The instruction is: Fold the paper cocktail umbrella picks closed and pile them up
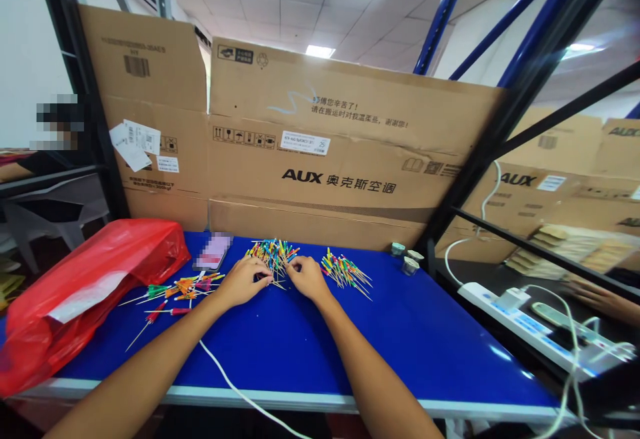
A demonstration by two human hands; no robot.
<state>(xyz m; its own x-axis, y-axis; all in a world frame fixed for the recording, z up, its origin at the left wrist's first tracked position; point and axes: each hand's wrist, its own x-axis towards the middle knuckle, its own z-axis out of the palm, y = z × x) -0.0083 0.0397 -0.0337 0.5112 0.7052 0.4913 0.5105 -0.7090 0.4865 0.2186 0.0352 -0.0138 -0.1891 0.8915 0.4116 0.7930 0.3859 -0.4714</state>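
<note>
A heap of cocktail picks (274, 250) with colourful tips lies at the back middle of the blue table, between my two hands. On its left edge my left hand (244, 281) is curled in, thumb and fingers closed on picks; the tips of the fingers are partly hidden. From the right side my right hand (307, 277) bends its fingers round picks of the same heap, thumb near the index finger. To the right lies a separate spread of picks (345, 269). Umbrella-like paper picks (183, 287) in orange, green and red are scattered by my left forearm.
A red plastic bag (100, 272) covers the table's left side. Beside it a phone (214, 252) is plugged into a white cable (225, 373) crossing the table's front edge. Small tubs (411, 265) stand back right. Behind rises a cardboard wall (350, 159); a power strip (525, 325) sits right.
</note>
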